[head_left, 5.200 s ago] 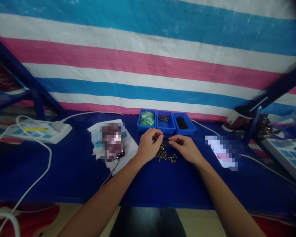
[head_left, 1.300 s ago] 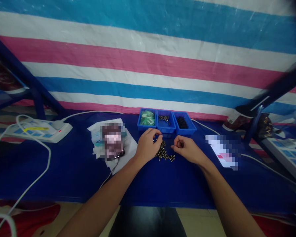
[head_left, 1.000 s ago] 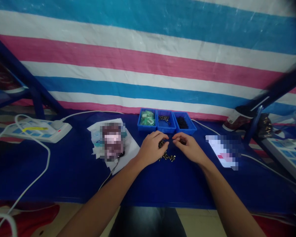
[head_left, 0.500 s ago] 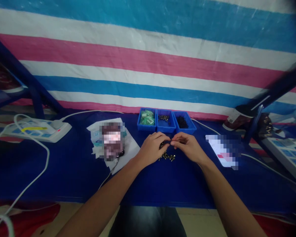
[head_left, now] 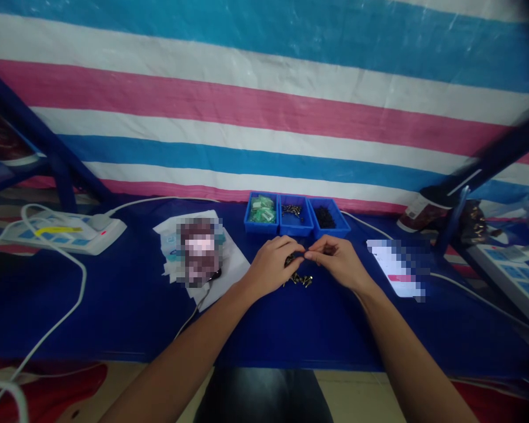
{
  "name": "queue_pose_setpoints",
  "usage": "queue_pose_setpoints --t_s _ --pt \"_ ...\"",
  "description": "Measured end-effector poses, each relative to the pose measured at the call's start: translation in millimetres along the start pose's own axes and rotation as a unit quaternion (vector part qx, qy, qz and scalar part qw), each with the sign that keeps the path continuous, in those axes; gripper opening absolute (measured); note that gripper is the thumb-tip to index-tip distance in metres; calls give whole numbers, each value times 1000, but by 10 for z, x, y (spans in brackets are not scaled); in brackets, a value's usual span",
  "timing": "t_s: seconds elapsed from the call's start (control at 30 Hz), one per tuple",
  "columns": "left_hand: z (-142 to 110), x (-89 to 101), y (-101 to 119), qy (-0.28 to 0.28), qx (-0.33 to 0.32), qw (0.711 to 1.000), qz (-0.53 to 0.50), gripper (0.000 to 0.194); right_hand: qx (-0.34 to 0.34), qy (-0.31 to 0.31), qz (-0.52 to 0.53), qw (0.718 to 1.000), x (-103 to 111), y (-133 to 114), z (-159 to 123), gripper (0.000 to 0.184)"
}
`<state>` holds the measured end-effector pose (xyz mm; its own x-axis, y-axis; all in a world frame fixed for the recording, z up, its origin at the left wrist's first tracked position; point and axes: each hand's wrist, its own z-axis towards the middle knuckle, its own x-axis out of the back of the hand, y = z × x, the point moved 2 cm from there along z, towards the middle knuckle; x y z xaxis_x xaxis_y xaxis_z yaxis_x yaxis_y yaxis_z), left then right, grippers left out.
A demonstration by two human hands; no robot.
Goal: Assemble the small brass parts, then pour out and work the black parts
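My left hand (head_left: 273,262) and my right hand (head_left: 334,257) meet fingertip to fingertip over the blue table. Thumb and fingers of each hand are pinched together, around something small and dark that is too tiny to name. Under and in front of the fingers lies a little pile of small brass-coloured metal parts (head_left: 306,281), partly hidden by my left hand. Just beyond my hands stand a blue bin of green-and-clear pieces (head_left: 262,211), a blue bin with similar metal parts (head_left: 293,210) and a blue bin of small black parts (head_left: 324,217).
Left of my hands, white papers (head_left: 233,264) lie under a blurred-out device with a cable. A lit phone (head_left: 390,270) is at the right. Power strips (head_left: 88,232) sit at both sides, with white cables running across. A dark cup (head_left: 421,211) stands back right.
Both hands keep nearly the same place, their fingertips still pinched together. The fingers have shifted only very slightly; the pile and bins look unchanged.
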<state>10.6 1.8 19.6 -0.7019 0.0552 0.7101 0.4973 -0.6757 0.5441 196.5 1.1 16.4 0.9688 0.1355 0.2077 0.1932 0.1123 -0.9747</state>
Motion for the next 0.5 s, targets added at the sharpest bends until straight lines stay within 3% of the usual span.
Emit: queue_pose_setpoints --t_s 0.23,0.5 --pt "-2 -1 9 -2 2 1000 1 13 14 26 4 1000 7 -3 12 25" --pt "4 12 11 1 8 1000 -10 13 -12 11 23 1000 -22 3 10 32"
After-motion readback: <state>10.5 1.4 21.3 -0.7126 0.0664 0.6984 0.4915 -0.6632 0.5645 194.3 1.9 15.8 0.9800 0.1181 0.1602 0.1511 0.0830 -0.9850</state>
